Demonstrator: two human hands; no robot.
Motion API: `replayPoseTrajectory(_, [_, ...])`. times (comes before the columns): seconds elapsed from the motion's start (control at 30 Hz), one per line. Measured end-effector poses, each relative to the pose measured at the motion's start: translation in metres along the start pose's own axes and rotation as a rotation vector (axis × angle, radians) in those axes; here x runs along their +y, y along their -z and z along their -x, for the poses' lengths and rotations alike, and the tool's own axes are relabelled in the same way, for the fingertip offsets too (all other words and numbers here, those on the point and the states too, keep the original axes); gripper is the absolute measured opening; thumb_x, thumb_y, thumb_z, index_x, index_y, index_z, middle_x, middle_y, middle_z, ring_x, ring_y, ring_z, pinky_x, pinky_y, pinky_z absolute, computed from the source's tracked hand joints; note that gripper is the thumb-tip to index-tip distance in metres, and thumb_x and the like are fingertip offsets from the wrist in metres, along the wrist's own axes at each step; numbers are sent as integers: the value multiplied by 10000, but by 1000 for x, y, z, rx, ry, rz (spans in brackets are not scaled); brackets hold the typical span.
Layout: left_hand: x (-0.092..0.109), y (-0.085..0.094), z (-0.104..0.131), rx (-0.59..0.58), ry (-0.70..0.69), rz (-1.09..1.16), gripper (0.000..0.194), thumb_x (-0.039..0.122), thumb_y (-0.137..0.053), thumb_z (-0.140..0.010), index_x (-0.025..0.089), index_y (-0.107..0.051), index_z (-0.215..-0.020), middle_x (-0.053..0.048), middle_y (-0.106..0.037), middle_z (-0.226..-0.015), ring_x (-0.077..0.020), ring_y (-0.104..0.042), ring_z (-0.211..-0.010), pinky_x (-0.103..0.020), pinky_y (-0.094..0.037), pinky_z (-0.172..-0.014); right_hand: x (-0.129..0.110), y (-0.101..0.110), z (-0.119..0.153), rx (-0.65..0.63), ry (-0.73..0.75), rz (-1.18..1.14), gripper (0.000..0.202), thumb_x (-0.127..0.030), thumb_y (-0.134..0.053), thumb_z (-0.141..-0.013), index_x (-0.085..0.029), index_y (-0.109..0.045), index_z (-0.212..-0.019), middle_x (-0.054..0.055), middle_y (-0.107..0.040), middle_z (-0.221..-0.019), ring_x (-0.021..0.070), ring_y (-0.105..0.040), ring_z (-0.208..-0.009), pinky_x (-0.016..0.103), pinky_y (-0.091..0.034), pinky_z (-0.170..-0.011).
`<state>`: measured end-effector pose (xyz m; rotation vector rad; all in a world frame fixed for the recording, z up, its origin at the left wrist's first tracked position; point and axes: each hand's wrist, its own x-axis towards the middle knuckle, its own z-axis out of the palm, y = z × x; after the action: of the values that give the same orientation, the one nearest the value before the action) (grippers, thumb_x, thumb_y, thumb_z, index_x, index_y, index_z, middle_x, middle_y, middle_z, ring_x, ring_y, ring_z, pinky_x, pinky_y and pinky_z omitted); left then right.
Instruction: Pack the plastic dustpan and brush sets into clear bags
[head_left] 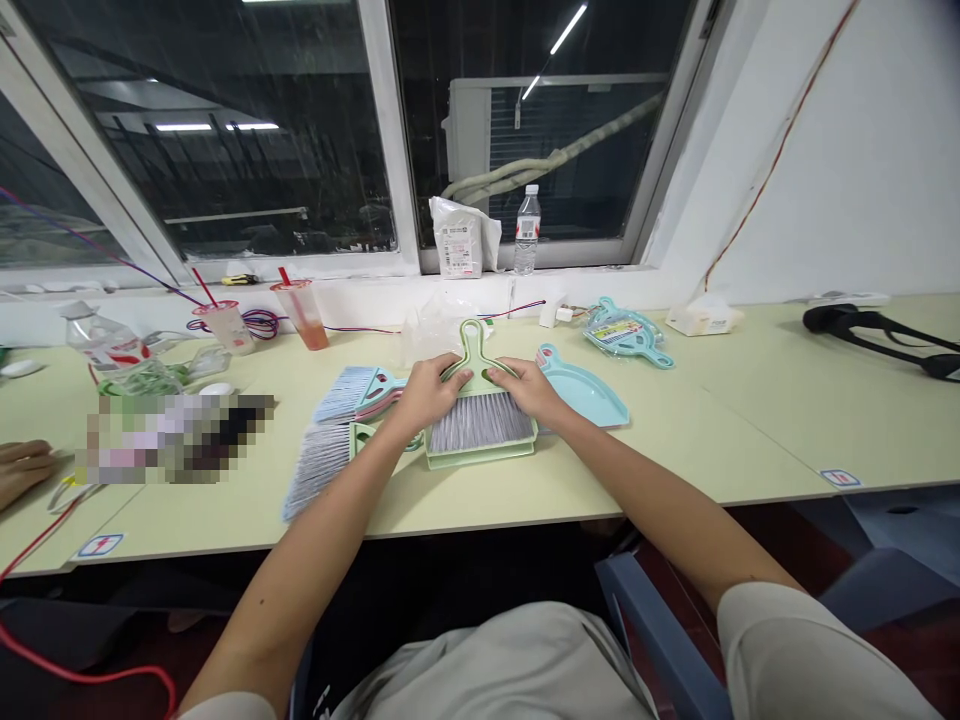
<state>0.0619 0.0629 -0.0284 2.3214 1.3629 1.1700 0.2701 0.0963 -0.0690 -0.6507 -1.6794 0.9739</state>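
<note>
In the middle of the table, a light green hand brush (pixel 482 420) with grey bristles lies nested on a light green dustpan (pixel 480 458), handles pointing away from me. My left hand (pixel 433 393) grips the set's left side, thumb on top near the handle. Opposite it, my right hand (pixel 532 388) grips the right side the same way. Beside my left forearm lie a blue-bristled brush (pixel 345 393) and a grey-bristled brush (pixel 322 462) with a green handle. A light blue dustpan (pixel 585 392) sits just right of my right hand, partly behind my wrist.
A wrapped blue brush-and-dustpan set (pixel 626 332) lies at the back right, near a tissue pack (pixel 703 316). Drink cups (pixel 301 312) and a large bottle (pixel 112 348) stand at the back left. Another person's hand (pixel 24 470) rests at the far left edge.
</note>
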Motion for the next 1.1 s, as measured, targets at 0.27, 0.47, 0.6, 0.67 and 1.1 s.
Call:
replayPoseTrajectory(0.27, [7,1,1,-1,34,14,236,364,-570,-911,190,-599,-755,19,-552,-685,-163,-471,-699,-301,-380,-694,-3,0,2,24,-16,19,322,-530,-720,-861,-216,-791,-885,8,-732,-880,219,-639,-877,326,-482,-854])
replayPoseTrajectory(0.47, [6,0,-1,-30,89,178,241,389,-624,-867,188,-604,-736,35,-503,-673,-145,-446,-676,-285,-360,-646,-8,0,2,40,-49,27,319,-529,-745,-815,-213,-788,-840,5,-693,-792,215,-612,-818,326,-463,-794])
replayPoseTrajectory(0.6, [1,-2,-6,12,113,274,271,447,-646,-873,184,-699,-839,11,-616,-733,-157,-519,-703,-281,-402,-656,-6,3,-2,93,-78,11,314,-527,-768,-773,-213,-774,-787,2,-694,-779,212,-611,-816,326,-464,-800])
replayPoseTrajectory(0.67, [-5,-1,-8,110,143,305,323,486,-614,-903,183,-725,-921,-14,-679,-791,-173,-576,-731,-285,-442,-675,-4,9,-6,192,-115,-35,299,-509,-781,-753,-211,-763,-773,-2,-693,-773,207,-614,-810,323,-470,-795])
replayPoseTrajectory(1.1, [-29,18,-49,-457,333,-733,343,118,-650,-802,139,-750,-1129,-228,-738,-1142,-332,-707,-1053,-374,-531,-875,9,46,-25,643,-272,-454,188,-291,-730,-619,-235,-629,-767,-23,-717,-791,199,-667,-769,314,-541,-687])
